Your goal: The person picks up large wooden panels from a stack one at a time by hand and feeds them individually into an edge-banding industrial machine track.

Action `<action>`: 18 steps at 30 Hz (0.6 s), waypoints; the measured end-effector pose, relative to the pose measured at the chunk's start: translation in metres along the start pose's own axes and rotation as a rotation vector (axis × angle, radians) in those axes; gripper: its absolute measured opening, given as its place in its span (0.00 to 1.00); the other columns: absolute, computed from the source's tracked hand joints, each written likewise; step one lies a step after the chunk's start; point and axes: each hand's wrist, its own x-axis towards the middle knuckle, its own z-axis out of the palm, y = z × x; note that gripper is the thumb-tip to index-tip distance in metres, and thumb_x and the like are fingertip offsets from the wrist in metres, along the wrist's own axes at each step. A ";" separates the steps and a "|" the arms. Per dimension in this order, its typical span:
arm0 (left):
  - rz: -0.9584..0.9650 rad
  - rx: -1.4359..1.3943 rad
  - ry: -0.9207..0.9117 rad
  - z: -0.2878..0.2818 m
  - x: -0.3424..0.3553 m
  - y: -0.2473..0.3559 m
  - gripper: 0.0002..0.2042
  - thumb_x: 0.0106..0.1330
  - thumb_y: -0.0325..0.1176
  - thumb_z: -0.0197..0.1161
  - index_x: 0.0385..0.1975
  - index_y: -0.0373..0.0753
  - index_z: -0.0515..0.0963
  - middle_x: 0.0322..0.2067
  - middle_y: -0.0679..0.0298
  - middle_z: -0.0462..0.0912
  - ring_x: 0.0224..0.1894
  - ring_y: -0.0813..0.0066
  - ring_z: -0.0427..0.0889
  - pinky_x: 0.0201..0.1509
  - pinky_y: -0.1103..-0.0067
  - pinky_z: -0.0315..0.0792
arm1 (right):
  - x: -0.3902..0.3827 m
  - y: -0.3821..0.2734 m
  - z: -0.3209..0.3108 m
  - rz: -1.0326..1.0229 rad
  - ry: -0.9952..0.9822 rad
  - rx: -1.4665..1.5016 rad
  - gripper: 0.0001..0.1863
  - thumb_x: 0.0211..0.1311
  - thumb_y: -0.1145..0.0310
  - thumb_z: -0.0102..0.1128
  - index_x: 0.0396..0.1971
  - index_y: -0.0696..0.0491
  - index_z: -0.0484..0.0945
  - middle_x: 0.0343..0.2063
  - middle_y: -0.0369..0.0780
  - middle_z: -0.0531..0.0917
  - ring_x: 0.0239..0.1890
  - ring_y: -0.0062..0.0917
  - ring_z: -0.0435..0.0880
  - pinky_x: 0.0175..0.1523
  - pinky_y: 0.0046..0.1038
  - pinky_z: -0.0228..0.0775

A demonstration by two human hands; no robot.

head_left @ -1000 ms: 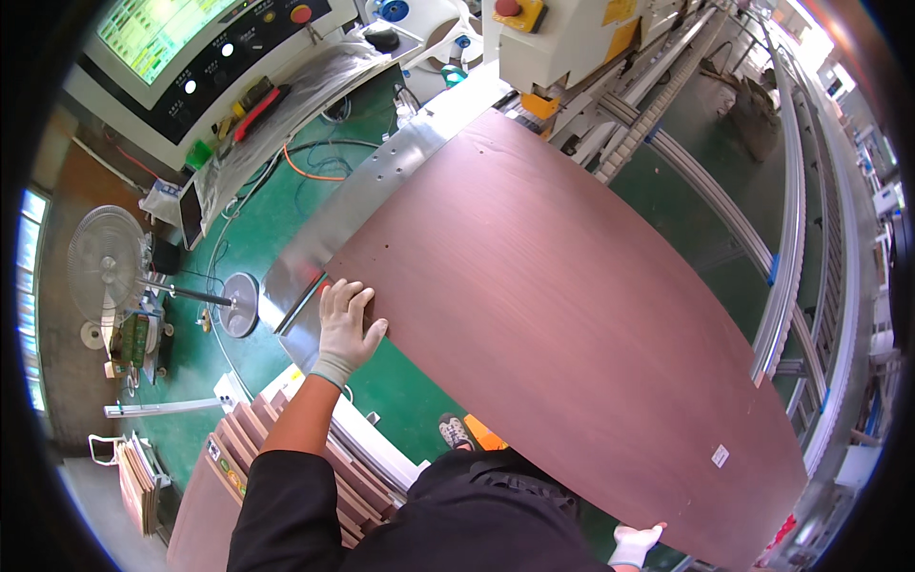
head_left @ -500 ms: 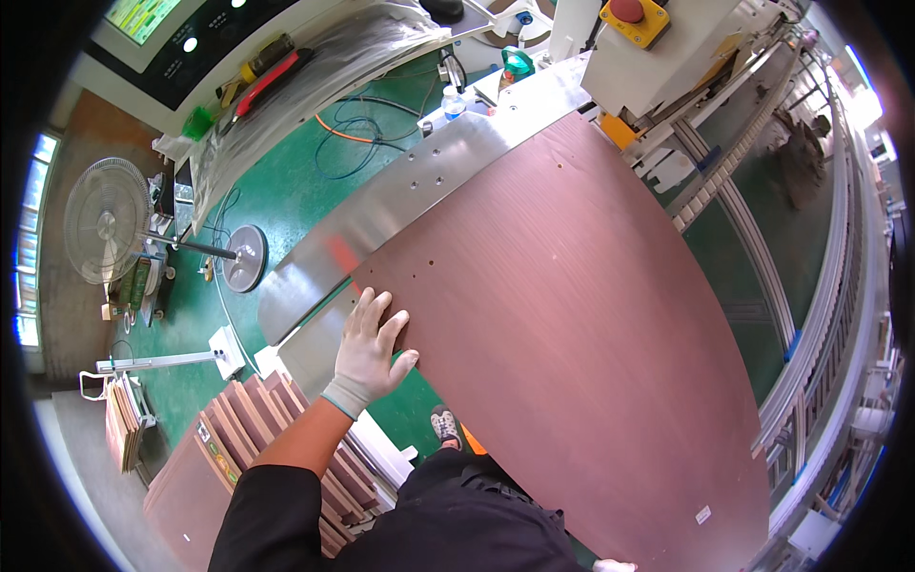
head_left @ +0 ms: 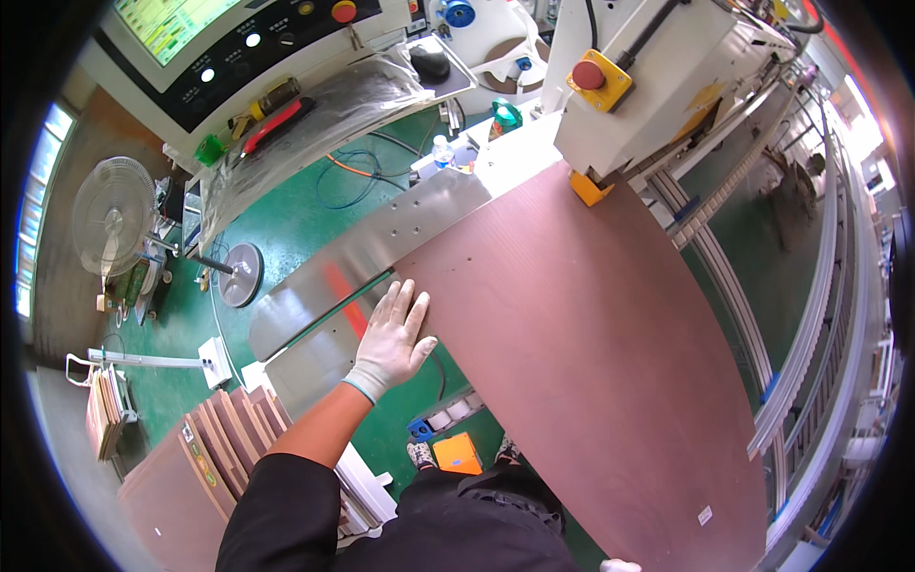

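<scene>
A large brown board (head_left: 591,362) with one curved long side lies diagonally before me, its far end against a metal plate (head_left: 353,257) and under the yellow-tipped machine head (head_left: 629,105). My gloved left hand (head_left: 391,338) rests open at the board's left edge, near its corner, fingers spread and pointing away from me. My gloved right hand (head_left: 620,563) is at the board's near edge at the bottom of the view, gripping it; most of this hand is out of sight.
A control console (head_left: 219,67), a standing fan (head_left: 114,214) and several stacked panels (head_left: 167,486) are on the left. Metal rails (head_left: 801,334) run along the right. A power strip (head_left: 443,412) and an orange object (head_left: 457,453) lie by my feet.
My view has shifted. The board's far end has slid forward under the machine head's yellow tip, and my left hand has moved with it. More of my feet and the floor shows.
</scene>
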 end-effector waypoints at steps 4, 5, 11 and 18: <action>-0.041 -0.011 0.021 -0.001 0.004 0.005 0.33 0.65 0.52 0.54 0.65 0.35 0.62 0.67 0.46 0.57 0.70 0.44 0.55 0.73 0.60 0.51 | 0.016 -0.005 -0.007 -0.028 0.021 -0.043 0.20 0.38 0.68 0.72 0.31 0.67 0.82 0.31 0.49 0.84 0.32 0.35 0.81 0.40 0.39 0.74; -0.049 -0.006 0.015 -0.003 0.005 0.005 0.34 0.65 0.52 0.55 0.65 0.35 0.62 0.67 0.46 0.58 0.70 0.45 0.55 0.73 0.60 0.51 | 0.017 -0.008 -0.011 -0.094 0.009 0.029 0.20 0.38 0.71 0.72 0.32 0.68 0.82 0.31 0.48 0.84 0.31 0.34 0.80 0.39 0.38 0.74; -0.065 0.021 0.005 0.002 0.009 0.007 0.34 0.63 0.52 0.57 0.64 0.36 0.62 0.66 0.46 0.59 0.70 0.46 0.57 0.73 0.58 0.51 | 0.058 -0.023 -0.025 -0.276 0.089 0.216 0.21 0.36 0.73 0.72 0.32 0.71 0.81 0.30 0.46 0.83 0.31 0.32 0.78 0.38 0.38 0.74; -0.074 0.065 0.043 0.006 0.010 0.010 0.33 0.64 0.53 0.55 0.64 0.38 0.63 0.66 0.48 0.61 0.70 0.49 0.58 0.73 0.59 0.52 | 0.185 -0.089 -0.042 0.322 -0.049 1.835 0.22 0.73 0.55 0.35 0.52 0.50 0.76 0.55 0.37 0.79 0.57 0.29 0.77 0.63 0.34 0.68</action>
